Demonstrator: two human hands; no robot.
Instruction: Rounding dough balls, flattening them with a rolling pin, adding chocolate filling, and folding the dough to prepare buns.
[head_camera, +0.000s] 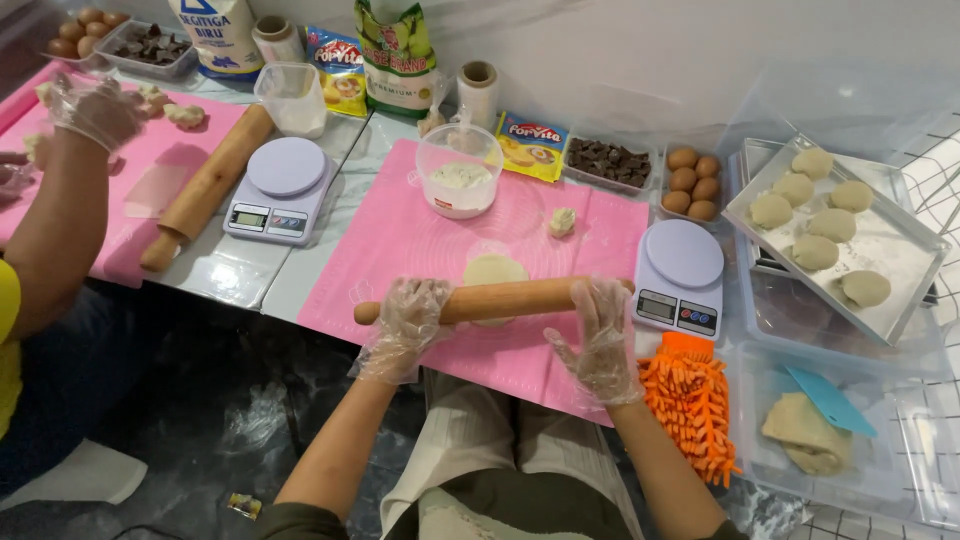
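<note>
At frame centre, both gloved hands, left (408, 318) and right (597, 330), rest spread flat on the stiff pin (495, 300); the dough (493, 269) beneath looks soft and probably sticky.

**Hidden and Cut-Off Parts**

The near part of the flattened dough (493, 270) is covered by the rolling pin (495, 300). The co-worker's gloved hand (95, 108) is seen, but the body is cut by the left edge. The egg tray (78, 35) is clipped at the top corner. The scale display (655, 308) is too small to be read.
</note>
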